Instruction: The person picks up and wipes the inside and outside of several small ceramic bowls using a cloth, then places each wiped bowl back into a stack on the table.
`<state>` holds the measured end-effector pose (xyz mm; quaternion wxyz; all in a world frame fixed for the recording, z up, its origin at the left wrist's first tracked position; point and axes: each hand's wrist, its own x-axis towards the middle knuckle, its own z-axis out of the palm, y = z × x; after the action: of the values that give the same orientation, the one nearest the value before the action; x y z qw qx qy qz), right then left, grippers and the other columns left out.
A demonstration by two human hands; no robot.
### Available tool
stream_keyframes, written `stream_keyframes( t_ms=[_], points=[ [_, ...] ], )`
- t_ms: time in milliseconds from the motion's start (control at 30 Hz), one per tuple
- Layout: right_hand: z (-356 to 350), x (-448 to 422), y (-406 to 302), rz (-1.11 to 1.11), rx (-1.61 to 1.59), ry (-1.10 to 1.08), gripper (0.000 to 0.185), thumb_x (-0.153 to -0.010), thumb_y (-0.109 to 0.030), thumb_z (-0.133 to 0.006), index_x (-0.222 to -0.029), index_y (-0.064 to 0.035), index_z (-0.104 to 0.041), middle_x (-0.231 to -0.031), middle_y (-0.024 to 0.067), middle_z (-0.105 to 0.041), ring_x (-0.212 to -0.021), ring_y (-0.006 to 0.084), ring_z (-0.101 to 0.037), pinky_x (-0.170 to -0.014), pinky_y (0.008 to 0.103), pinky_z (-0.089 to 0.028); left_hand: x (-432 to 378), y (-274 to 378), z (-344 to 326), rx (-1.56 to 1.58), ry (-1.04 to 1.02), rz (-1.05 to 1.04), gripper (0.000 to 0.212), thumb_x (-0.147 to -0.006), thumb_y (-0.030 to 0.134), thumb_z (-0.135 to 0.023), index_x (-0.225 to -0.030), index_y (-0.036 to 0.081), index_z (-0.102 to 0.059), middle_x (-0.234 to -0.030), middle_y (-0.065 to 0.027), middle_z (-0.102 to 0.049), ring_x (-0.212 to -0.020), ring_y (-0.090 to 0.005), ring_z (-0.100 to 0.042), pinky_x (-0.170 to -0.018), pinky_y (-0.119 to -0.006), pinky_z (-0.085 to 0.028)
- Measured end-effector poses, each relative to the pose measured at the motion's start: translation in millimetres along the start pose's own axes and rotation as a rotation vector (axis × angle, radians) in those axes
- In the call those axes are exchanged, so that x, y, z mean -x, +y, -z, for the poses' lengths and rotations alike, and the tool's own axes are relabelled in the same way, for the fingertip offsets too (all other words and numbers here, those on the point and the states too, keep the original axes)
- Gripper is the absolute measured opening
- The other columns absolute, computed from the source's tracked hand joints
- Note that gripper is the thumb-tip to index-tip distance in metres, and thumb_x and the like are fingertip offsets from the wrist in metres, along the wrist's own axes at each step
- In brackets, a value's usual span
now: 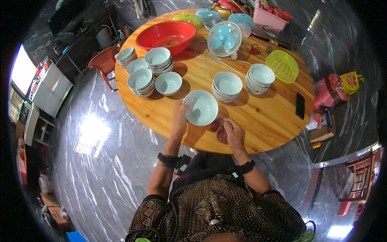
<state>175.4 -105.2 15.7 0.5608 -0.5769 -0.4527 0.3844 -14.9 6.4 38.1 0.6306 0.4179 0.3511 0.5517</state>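
Observation:
My left hand [180, 116] grips the rim of a pale ceramic bowl [202, 108] held above the near part of the wooden table [257, 133], its inside facing me. In my right hand [233, 133] is a bunched reddish-brown cloth [222, 135], just below and right of the bowl. Beyond the held bowl, a bowl stack [227, 86] and another stack [260, 78] stand to the right. On the left, a lone-looking bowl [168, 83] sits beside several more stacked bowls [140, 82].
A large red basin [166, 36] stands at the back left, next to a white mesh-fronted fan [224, 39] whose cable crosses the table. A yellow-green mesh cover [281, 66] and a black phone [300, 106] lie on the right. A brown chair [102, 65] stands off the left edge.

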Motion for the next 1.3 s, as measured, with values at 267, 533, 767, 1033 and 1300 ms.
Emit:
stream_keyframes(
  t_ms=[267,533,767,1033,1300],
  points=[
    [-0.1,3.9,-11.2,0.003,0.014,0.060,0.030,-0.092,-0.025,-0.049,-0.100,0.0020,-0.060,-0.080,-0.0002,-0.055,-0.075,0.0087,-0.048,-0.067,0.0252,-0.040,15.7,-25.6,2.5,-0.177,-0.006,-0.154,0.028,-0.083,0.017,-0.055,-0.103,-0.002,-0.049,-0.095,-0.0094,-0.054,-0.088,-0.0150,-0.052,-0.079,-0.029,-0.042],
    [3.4,-1.1,-24.1,-0.009,-0.007,0.087,0.029,-0.091,-0.021,-0.050,-0.104,0.0036,-0.057,-0.090,0.0016,-0.060,-0.085,0.0104,-0.054,-0.075,0.0259,-0.045,25.2,-17.2,0.6,-0.302,-0.019,-0.225,0.034,-0.090,0.026,-0.054,-0.110,-0.002,-0.049,-0.100,-0.0091,-0.056,-0.092,-0.0150,-0.053,-0.082,-0.029,-0.042],
    [-26.5,-28.7,-58.6,0.556,0.412,-0.048,0.029,-0.088,-0.018,-0.052,-0.113,-0.0019,-0.052,-0.105,0.0162,-0.054,-0.096,0.0316,-0.054,-0.083,0.0397,-0.045,28.9,-13.9,-7.8,-0.336,-0.134,-0.294,0.039,-0.088,0.028,-0.055,-0.112,-0.002,-0.049,-0.101,-0.0115,-0.056,-0.093,-0.0185,-0.052,-0.082,-0.031,-0.042],
    [-37.5,-22.0,-37.0,0.752,1.041,-0.176,0.046,-0.075,-0.014,-0.058,-0.117,0.0009,-0.048,-0.115,0.0201,-0.048,-0.106,0.0359,-0.046,-0.094,0.0459,-0.033,32.1,-19.9,-10.0,-0.618,-0.125,-0.420,0.051,-0.086,0.039,-0.052,-0.114,-0.003,-0.048,-0.105,-0.0211,-0.052,-0.099,-0.0351,-0.051,-0.086,-0.040,-0.040],
    [-42.3,-11.0,-40.8,0.522,0.858,-0.181,0.044,-0.080,-0.020,-0.057,-0.117,0.0011,-0.045,-0.109,0.0238,-0.054,-0.102,0.0373,-0.050,-0.095,0.0472,-0.033,31.7,-20.4,-11.6,-0.627,-0.100,-0.445,0.044,-0.086,0.034,-0.049,-0.111,-0.002,-0.051,-0.105,-0.0224,-0.052,-0.097,-0.0370,-0.049,-0.085,-0.041,-0.039]
  ],
)
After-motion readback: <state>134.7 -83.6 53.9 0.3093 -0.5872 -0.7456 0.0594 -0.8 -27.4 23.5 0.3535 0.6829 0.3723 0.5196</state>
